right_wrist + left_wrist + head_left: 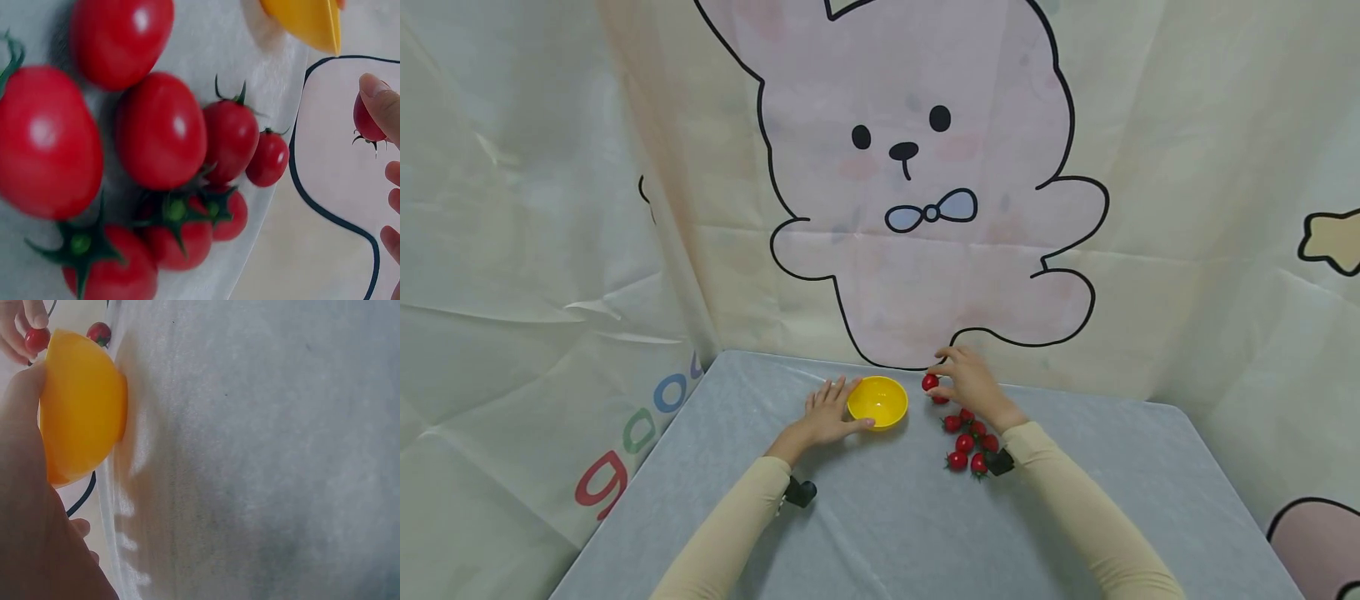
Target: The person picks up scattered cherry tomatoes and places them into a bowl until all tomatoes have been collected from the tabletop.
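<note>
A small yellow bowl point(877, 402) stands upright on the cloth-covered table. My left hand point(827, 415) rests against its left side, the thumb point(28, 387) along the near rim and the other fingers straight and spread. My right hand point(973, 385), raised to the right of the bowl, pinches a red cherry tomato point(370, 119) between thumb and fingertips; its green stem end points down in the right wrist view. Another tomato point(940, 399) lies below that hand. Several more cherry tomatoes point(964, 443), some with green calyxes, lie grouped nearer me, by the right wrist. Inside the bowl only bare yellow shows.
The pale grey cloth point(880, 517) covers the table up to its far edge, just behind the bowl. A hanging backdrop point(917, 275) with a cartoon bear rises there. Dark wrist devices point(801, 492) sit on both forearms, the right one close to the tomatoes.
</note>
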The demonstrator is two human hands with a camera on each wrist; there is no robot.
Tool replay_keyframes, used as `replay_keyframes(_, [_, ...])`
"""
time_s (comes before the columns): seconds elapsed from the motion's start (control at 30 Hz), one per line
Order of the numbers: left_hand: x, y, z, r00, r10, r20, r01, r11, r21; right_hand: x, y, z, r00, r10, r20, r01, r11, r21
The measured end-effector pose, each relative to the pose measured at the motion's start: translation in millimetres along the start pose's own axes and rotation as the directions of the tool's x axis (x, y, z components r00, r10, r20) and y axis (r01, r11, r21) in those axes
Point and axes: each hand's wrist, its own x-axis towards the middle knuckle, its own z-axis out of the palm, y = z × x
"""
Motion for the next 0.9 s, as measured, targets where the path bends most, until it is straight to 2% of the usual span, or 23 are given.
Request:
replay_keyframes(0.3, [-1.5,3.2,-0.3,1.0,-0.011,0.0,0.011,1.0,-0.002,9.1,-13.6,5.2,0.995,-0.087,-0.042,0.089,0.996,0.033])
replay_keyframes(0.57, [-0.5,3.2,-0.8,1.0,-0.017,0.003,0.017,1.0,0.007,16.0,-26.1,8.8,0.996,-0.089,-0.008,0.089,0.996,0.03])
replay_keyframes(0.9, [0.0,3.1,-1.4,1.0,-0.013,0.008,0.013,1.0,0.004,23.7,-39.7,11.8,0.989,-0.144,-0.035,0.145,0.989,0.036])
